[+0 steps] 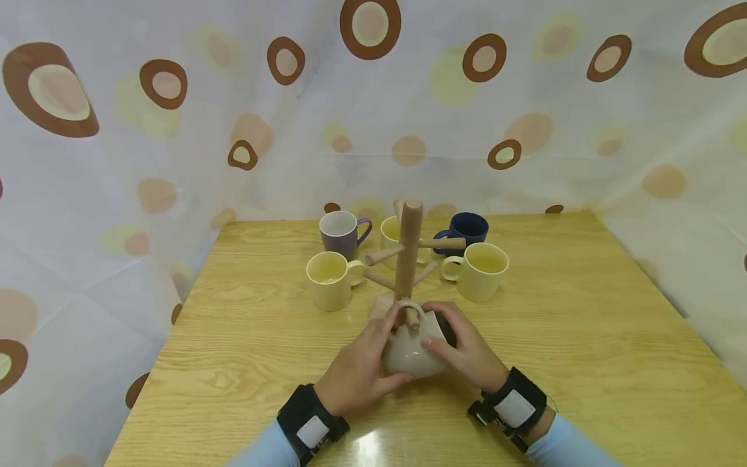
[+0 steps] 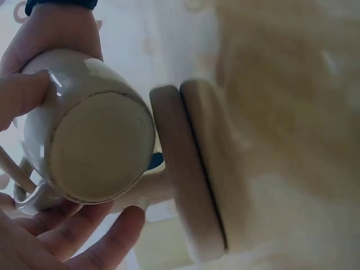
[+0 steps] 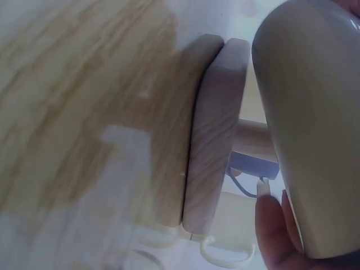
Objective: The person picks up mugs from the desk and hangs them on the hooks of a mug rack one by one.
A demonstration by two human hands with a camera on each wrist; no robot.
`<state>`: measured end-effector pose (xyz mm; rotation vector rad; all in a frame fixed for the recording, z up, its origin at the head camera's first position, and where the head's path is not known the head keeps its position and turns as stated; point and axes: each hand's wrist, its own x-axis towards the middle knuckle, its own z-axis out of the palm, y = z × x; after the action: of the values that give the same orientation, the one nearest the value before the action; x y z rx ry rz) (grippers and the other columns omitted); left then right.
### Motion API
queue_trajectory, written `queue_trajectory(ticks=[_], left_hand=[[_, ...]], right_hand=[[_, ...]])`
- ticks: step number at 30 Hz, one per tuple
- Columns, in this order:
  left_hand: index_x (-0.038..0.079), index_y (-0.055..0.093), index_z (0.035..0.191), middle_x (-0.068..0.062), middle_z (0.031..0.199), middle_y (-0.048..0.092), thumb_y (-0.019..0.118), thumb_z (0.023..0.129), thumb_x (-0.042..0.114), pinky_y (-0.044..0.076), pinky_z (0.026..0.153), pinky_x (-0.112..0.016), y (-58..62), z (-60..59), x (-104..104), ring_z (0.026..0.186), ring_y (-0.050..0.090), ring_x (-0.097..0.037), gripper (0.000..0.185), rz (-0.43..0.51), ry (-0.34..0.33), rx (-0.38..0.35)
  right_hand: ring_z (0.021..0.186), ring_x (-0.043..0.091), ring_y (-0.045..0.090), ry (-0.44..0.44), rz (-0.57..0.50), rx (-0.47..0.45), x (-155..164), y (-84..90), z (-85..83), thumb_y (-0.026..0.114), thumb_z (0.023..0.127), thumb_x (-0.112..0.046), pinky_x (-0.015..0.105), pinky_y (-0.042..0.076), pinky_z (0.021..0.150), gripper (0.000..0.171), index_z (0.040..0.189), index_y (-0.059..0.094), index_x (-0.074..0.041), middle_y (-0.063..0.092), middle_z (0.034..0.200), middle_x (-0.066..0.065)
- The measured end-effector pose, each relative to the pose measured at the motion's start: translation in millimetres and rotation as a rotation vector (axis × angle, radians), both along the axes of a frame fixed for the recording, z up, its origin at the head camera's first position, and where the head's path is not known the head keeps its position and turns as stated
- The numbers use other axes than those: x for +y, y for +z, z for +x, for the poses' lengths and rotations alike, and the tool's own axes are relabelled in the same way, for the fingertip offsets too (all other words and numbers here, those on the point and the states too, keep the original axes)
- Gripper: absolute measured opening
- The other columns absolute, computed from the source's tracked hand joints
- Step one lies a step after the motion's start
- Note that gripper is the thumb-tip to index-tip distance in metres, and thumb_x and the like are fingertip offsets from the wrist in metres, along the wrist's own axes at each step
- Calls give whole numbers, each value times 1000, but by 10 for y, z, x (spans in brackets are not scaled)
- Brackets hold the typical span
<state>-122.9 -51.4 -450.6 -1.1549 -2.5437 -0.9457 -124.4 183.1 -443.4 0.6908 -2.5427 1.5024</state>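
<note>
A pale beige mug [image 1: 408, 353] hangs bottom toward me, its handle looped over the front lower peg [image 1: 412, 317] of a wooden mug tree [image 1: 408, 250]. My left hand [image 1: 373, 347] cups the mug's left side and my right hand [image 1: 455, 340] grips its right side. In the left wrist view the mug's unglazed bottom [image 2: 93, 146] faces the camera, with left-hand fingers [image 2: 84, 242] under it and the tree's round base [image 2: 188, 174] beside it. The right wrist view shows the mug's wall [image 3: 315, 124], a right fingertip [image 3: 273, 225] and the base [image 3: 216, 146].
Several mugs stand around the tree on the wooden table [image 1: 583, 337]: a purple-grey one [image 1: 340, 233], a cream one [image 1: 329, 280], a yellow one [image 1: 391, 235] behind the post, a navy one [image 1: 467, 227] and a cream one [image 1: 482, 271]. A spotted curtain [image 1: 175, 130] surrounds the table.
</note>
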Motion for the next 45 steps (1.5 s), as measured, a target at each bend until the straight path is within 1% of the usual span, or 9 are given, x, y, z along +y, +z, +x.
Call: queue_trajectory(ticks=[6, 12, 20, 26, 29, 33, 35, 40, 45], left_hand=[[19, 4, 159, -14, 144, 46, 75, 84, 47, 55, 85, -37, 43, -70, -39, 113, 59, -21, 107, -30, 43, -27], [27, 15, 158, -11, 131, 56, 60, 93, 53, 53, 79, -34, 67, -77, 12, 108, 58, -17, 82, -3, 114, -8], [19, 36, 146, -4, 124, 58, 51, 97, 56, 51, 91, -38, 154, -146, 121, 113, 58, -18, 64, 92, 155, 54], [12, 46, 136, -5, 121, 59, 52, 98, 53, 52, 86, -35, 212, -187, 176, 107, 59, -18, 56, 148, 178, 54], [11, 48, 134, -5, 120, 59, 53, 98, 52, 53, 83, -34, 225, -187, 181, 105, 59, -16, 55, 141, 186, 48], [11, 48, 135, -4, 122, 58, 52, 98, 52, 53, 83, -34, 235, -190, 181, 107, 57, -14, 55, 126, 183, 36], [12, 47, 135, -5, 123, 58, 52, 98, 52, 54, 84, -34, 237, -195, 183, 109, 57, -14, 55, 126, 183, 26], [13, 46, 136, -5, 125, 57, 54, 97, 49, 54, 85, -36, 226, -196, 198, 111, 56, -16, 54, 135, 183, -23], [14, 46, 137, -4, 126, 57, 53, 97, 50, 54, 85, -36, 216, -182, 226, 112, 55, -14, 54, 133, 181, -61]], right_hand=[[118, 25, 50, 3, 18, -87, -73, -21, -75, 63, 96, -18, 45, 44, 98, 45, 136, 46, -9, 52, 134, 12], [120, 29, 54, 41, 33, -157, -32, -36, -96, 64, 96, -25, 50, 47, 96, 50, 139, 43, -10, 52, 136, 12], [123, 24, 53, 91, 117, -104, 41, 45, -151, 66, 95, -28, 52, 46, 99, 53, 141, 42, -15, 51, 139, 6], [129, 27, 50, 140, 204, -50, 201, 183, -227, 60, 98, -26, 56, 43, 102, 49, 144, 43, -17, 51, 142, 4], [118, 28, 57, 61, 258, 61, 389, 324, -343, 58, 99, -24, 52, 48, 93, 44, 141, 49, -11, 58, 136, 9], [109, 33, 56, -175, 405, 273, 700, 493, -658, 65, 95, -30, 53, 45, 91, 41, 128, 61, -6, 63, 122, 16], [111, 39, 52, -274, 526, 298, 824, 527, -834, 67, 92, -38, 57, 41, 93, 47, 126, 62, -7, 59, 123, 19], [119, 53, 45, -279, 797, 109, 962, 442, -1086, 65, 89, -55, 66, 44, 88, 70, 143, 49, -13, 45, 138, 28], [95, 47, 56, -260, 803, -18, 925, 309, -1141, 68, 88, -43, 48, 52, 61, 72, 147, 42, -12, 41, 130, 33]])
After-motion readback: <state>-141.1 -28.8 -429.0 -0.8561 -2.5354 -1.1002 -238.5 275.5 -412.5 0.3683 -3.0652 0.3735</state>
